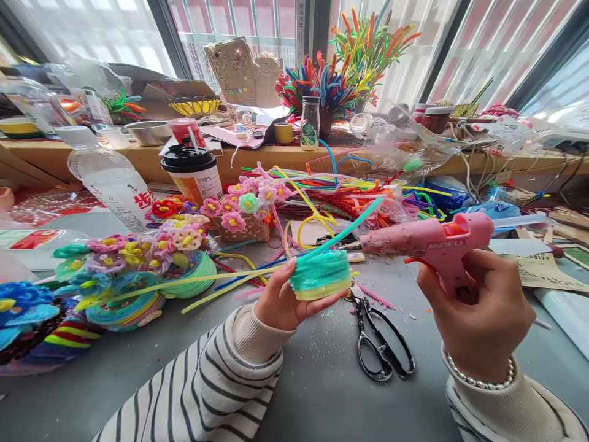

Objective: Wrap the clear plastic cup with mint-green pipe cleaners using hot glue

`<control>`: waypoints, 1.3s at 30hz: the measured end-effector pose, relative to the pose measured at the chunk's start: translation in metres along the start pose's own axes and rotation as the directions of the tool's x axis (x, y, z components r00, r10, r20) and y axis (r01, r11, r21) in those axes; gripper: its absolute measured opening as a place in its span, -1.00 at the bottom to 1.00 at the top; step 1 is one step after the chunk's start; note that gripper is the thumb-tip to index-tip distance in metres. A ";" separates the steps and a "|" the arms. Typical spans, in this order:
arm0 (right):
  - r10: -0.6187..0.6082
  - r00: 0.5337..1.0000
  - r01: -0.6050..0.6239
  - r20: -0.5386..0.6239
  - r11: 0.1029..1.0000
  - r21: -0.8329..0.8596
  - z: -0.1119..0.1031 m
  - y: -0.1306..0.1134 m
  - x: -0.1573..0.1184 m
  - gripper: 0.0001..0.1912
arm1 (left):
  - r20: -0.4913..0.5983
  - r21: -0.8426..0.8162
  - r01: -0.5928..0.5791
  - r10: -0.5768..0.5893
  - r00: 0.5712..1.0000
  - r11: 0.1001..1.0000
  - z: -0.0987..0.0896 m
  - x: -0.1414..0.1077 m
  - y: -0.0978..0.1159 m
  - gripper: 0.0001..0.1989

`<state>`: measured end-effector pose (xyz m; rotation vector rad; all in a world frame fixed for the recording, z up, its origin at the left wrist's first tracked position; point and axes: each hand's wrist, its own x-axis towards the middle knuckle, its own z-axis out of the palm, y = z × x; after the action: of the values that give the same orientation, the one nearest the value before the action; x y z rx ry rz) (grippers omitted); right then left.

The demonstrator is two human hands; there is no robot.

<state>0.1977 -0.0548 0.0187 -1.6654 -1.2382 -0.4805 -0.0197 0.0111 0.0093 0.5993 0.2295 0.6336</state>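
Near the middle, my left hand holds a small round piece wrapped in teal and pale yellow pipe cleaners, thumb at its left side and fingers beneath. A loose teal strand sticks up to the right from it, and pale yellow strands stretch to the left. My right hand grips a pink glue gun by its handle. The gun's nozzle points left, close to the wrapped piece's upper right edge; whether they touch is unclear. A clear glue stick protrudes from its back.
Black-handled scissors lie below the wrapped piece. Pipe-cleaner flower pots crowd the left, before a plastic bottle and a lidded cup. Loose pipe cleaners are piled behind; a wooden ledge holds clutter.
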 end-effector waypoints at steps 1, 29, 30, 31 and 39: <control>0.004 1.000 -0.004 0.002 1.000 0.013 -0.001 0.000 0.000 -0.69 | -0.002 0.006 0.001 -0.001 1.000 1.000 0.000 0.000 0.000 -0.58; 0.000 0.999 0.001 -0.054 1.000 0.013 -0.002 0.002 -0.001 -0.70 | 0.100 0.011 -0.064 0.063 0.993 0.998 -0.003 -0.002 -0.004 -0.57; 0.003 0.998 -0.002 -0.055 1.000 0.009 -0.001 0.001 -0.001 -0.70 | 0.104 0.010 -0.068 0.066 0.992 0.998 -0.002 -0.002 -0.003 -0.57; 0.005 0.998 -0.005 -0.057 1.000 0.005 -0.001 0.001 -0.001 -0.70 | 0.105 0.011 -0.067 0.065 0.992 0.998 -0.001 -0.002 -0.003 -0.57; -0.015 0.998 0.013 -0.058 0.999 -0.043 0.001 0.000 0.003 -0.72 | 0.071 0.049 0.004 -0.007 0.997 0.999 0.001 -0.006 0.004 -0.56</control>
<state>0.1988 -0.0522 0.0203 -1.6679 -1.2054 -0.5639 -0.0257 0.0097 0.0130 0.6671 0.1808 0.6017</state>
